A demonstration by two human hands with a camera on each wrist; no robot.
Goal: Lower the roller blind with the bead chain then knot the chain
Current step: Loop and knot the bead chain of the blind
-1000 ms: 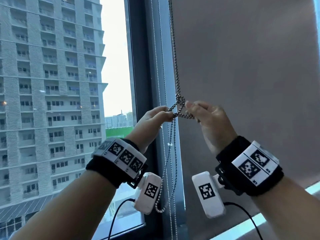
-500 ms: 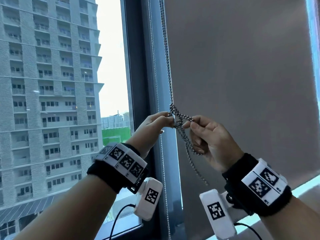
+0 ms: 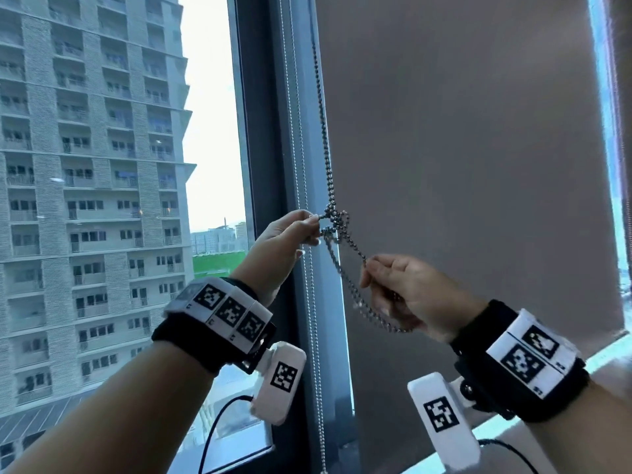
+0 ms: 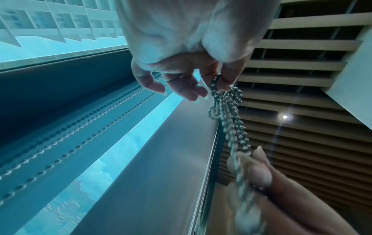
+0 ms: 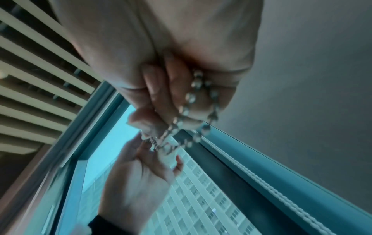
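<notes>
A grey roller blind hangs lowered over the right window pane, its bottom bar near the sill. A metal bead chain runs down its left edge into a loose knot. My left hand pinches the chain at the knot between thumb and forefinger, also seen in the left wrist view as bead chain under the left hand. My right hand grips the chain's doubled loop lower right, the bead chain running through its curled fingers.
A dark window frame post stands left of the blind, with a thin white bead cord hanging along it. Beyond the glass on the left is a tall apartment building. A slatted ceiling is overhead.
My right hand has moved down and to the right, drawing the chain's loop out of the knot. The left hand stays at the knot. The camera view has shifted slightly.
</notes>
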